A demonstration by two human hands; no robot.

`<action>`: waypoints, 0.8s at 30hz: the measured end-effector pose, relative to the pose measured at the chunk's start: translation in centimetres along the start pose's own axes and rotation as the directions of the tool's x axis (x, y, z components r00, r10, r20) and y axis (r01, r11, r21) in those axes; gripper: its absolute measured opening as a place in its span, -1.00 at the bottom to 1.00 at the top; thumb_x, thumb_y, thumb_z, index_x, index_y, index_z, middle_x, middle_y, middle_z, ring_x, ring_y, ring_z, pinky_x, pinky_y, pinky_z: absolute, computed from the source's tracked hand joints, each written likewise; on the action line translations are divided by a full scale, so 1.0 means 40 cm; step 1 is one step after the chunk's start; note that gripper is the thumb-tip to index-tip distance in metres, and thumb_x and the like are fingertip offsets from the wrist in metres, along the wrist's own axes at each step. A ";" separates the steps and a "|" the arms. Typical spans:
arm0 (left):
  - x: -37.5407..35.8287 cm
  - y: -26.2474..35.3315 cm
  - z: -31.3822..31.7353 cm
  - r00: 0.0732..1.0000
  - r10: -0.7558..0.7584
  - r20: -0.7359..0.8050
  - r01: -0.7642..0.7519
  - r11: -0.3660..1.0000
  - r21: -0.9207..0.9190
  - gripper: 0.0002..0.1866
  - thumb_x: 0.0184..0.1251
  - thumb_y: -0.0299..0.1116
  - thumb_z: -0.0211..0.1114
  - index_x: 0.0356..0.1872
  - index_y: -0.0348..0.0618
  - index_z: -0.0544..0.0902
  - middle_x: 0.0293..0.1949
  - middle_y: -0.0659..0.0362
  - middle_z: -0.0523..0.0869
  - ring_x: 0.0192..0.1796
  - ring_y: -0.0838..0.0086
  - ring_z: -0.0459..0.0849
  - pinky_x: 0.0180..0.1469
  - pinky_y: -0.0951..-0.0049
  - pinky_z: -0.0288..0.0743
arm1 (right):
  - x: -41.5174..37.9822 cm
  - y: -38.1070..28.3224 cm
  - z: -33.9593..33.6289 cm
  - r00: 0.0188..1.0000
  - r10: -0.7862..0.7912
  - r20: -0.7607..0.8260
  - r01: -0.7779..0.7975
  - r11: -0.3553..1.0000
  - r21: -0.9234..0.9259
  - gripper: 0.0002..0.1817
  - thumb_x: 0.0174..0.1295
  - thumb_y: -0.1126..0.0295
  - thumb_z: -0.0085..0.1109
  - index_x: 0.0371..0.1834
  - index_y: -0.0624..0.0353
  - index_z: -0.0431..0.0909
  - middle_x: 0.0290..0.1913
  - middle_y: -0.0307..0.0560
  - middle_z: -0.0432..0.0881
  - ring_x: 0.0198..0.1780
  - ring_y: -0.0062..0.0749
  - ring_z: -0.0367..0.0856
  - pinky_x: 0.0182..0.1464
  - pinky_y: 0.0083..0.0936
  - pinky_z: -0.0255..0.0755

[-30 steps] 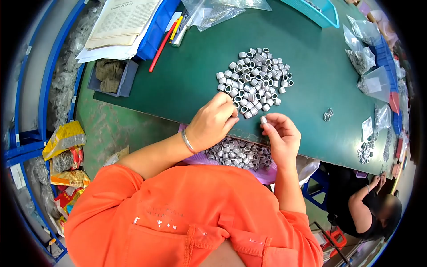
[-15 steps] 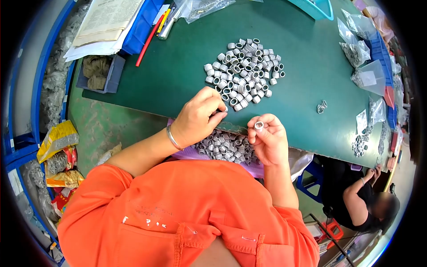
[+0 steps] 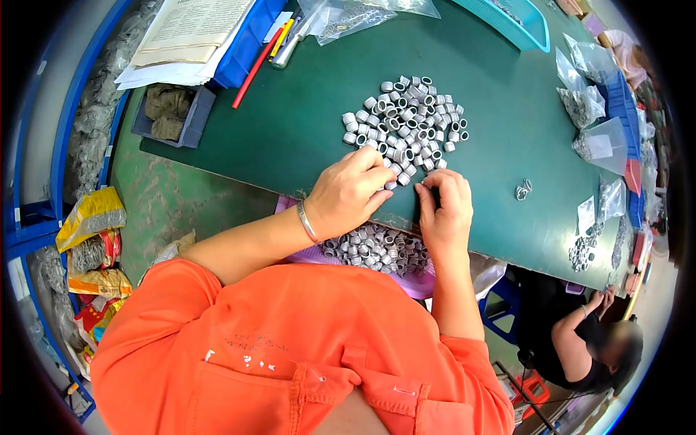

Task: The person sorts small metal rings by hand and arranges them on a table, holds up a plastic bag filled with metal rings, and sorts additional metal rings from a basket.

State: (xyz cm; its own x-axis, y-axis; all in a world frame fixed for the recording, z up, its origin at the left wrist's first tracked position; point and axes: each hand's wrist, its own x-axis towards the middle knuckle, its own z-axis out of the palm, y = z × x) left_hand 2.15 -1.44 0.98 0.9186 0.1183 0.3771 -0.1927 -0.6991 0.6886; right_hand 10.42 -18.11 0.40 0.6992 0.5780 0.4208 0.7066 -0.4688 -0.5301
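Observation:
Several small grey metal rings lie in a pile [image 3: 406, 116] on the green table [image 3: 290, 145]. My left hand [image 3: 350, 190] is at the pile's near left edge, thumb and fingers bent together around a ring at the fingertips. At the near right edge of the pile is my right hand [image 3: 446, 210], its fingers curled down toward the tabletop; whatever lies between its fingertips is hidden. Below the table edge, a purple basket [image 3: 423, 285] holds more grey rings, partly covered by my hands and shirt.
A few loose rings [image 3: 523, 190] lie to the right. At the back are a teal basket [image 3: 533, 29], plastic bags [image 3: 341, 18], pens [image 3: 254, 72] and a blue bin [image 3: 243, 51]. A grey box [image 3: 196, 119] holds cloth. Another person [image 3: 576, 341] sits at the right.
My right hand has moved up from the table edge to the pile, and the ring seen in it is now out of sight. My left hand has shifted slightly right. The view has shifted a little.

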 end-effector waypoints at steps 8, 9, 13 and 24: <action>-0.006 -0.006 0.004 0.999 0.009 -0.034 -0.009 1.000 -0.003 -0.78 -0.06 -0.50 0.41 -0.32 -0.18 0.63 -0.34 0.17 0.51 -0.34 0.34 0.55 -0.33 0.41 0.46 | -0.028 -0.010 -0.038 0.694 0.401 0.598 -0.512 -0.309 0.802 -0.79 0.30 0.51 0.05 -0.06 0.39 0.50 -0.15 0.05 0.60 -0.15 -0.33 0.65 -0.15 -0.53 0.62; -0.006 -0.005 0.003 1.000 -0.008 -0.024 0.008 1.000 -0.004 -0.78 -0.07 -0.50 0.41 -0.32 -0.17 0.63 -0.34 0.17 0.51 -0.34 0.35 0.55 -0.33 0.41 0.46 | -0.031 -0.009 -0.035 0.666 0.403 0.628 -0.495 -0.391 0.776 -0.80 0.29 0.50 0.07 -0.08 0.37 0.49 -0.16 0.03 0.60 -0.17 -0.34 0.65 -0.15 -0.55 0.62; -0.010 -0.011 0.008 0.999 0.007 -0.045 -0.008 1.000 -0.006 -0.76 -0.09 -0.50 0.42 -0.32 -0.16 0.63 -0.34 0.18 0.50 -0.34 0.34 0.55 -0.33 0.42 0.45 | -0.038 -0.007 -0.032 0.648 0.353 0.675 -0.461 -0.524 0.716 -0.85 0.29 0.50 0.06 -0.13 0.32 0.48 -0.19 0.01 0.59 -0.21 -0.37 0.65 -0.18 -0.55 0.63; -0.014 -0.016 0.006 0.998 0.011 -0.058 -0.014 0.999 -0.045 -0.81 -0.06 -0.53 0.37 -0.35 -0.16 0.61 -0.33 0.16 0.50 -0.32 0.32 0.55 -0.32 0.39 0.45 | -0.056 -0.013 -0.042 0.926 0.122 0.357 -0.372 0.140 0.917 -0.81 0.00 0.81 0.10 -0.42 0.26 0.51 -0.21 0.00 0.56 -0.05 -0.19 0.59 -0.07 -0.37 0.51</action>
State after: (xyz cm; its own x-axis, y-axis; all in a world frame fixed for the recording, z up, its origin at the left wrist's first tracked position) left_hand 1.85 -1.24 0.17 0.8949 0.1511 0.4198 -0.2206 -0.6679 0.7108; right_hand 8.67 -20.28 0.96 0.6949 0.7165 0.0619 -0.2615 0.3320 -0.9063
